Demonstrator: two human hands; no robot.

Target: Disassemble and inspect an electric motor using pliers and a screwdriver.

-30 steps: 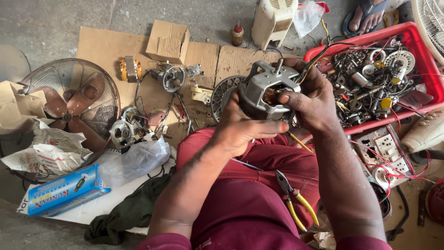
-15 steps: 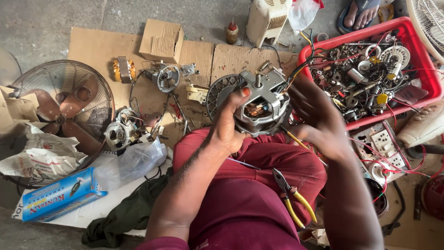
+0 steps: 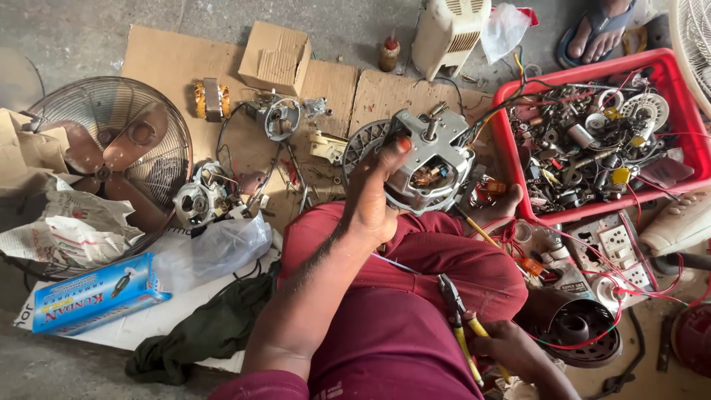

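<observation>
Motor (image 3: 426, 167) | clamped in left hand (image 3: 370, 204), shaft toward 12 o'clock | right hand (image 3: 511, 348) at 5 o'clock, closed around pliers (image 3: 463, 333)

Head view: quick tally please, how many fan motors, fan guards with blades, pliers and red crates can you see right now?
Fan motors: 2, one in the left hand as motor, one loose motor on the cardboard.
Fan guards with blades: 1, fan guard.
Pliers: 1, pliers by the right hand.
Red crates: 1, red crate.
Total: 5
</observation>
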